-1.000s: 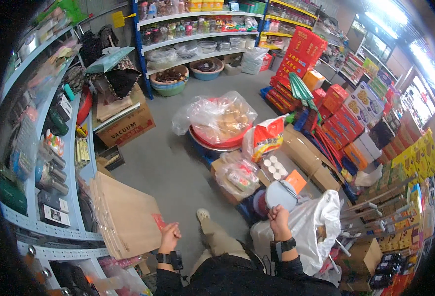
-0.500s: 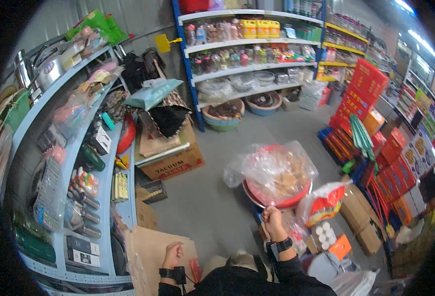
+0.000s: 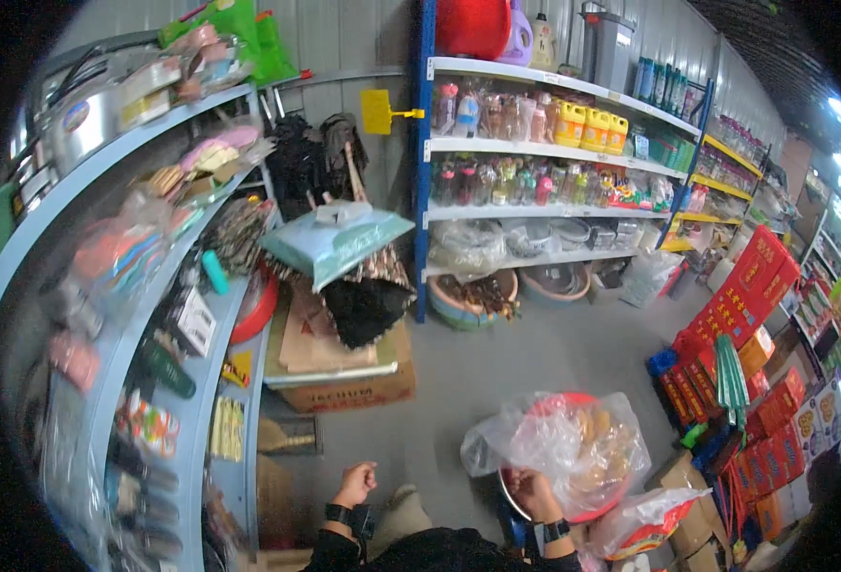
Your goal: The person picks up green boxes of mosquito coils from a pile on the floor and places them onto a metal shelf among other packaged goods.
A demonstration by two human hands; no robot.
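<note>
My left hand [image 3: 354, 483] is held out in front of me at the lower middle, its fingers curled in with nothing visible in them. To its right my right hand [image 3: 533, 493] is also loosely closed, and I see nothing in it. In the picture it overlaps the near left rim of a red basin [image 3: 599, 505]; whether it touches the rim I cannot tell. A large clear plastic bag [image 3: 508, 440] with tan, rounded pieces inside lies across the basin. Just beyond it on the near side is a white and red plastic bag [image 3: 641, 524].
Light-blue shelving [image 3: 212, 377] with mixed wares curves along my left. Ahead, a cardboard box [image 3: 363, 389] carries a patterned bag and a teal package [image 3: 339, 238]. Shelves of bottles [image 3: 554, 214] stand at the back, above tubs. Stacked red boxes [image 3: 739, 296] line the right.
My view has tipped up and moved forward, so the back shelves look nearer and the basin sits lower. My right hand now overlaps the basin's rim. Both hands stay closed.
</note>
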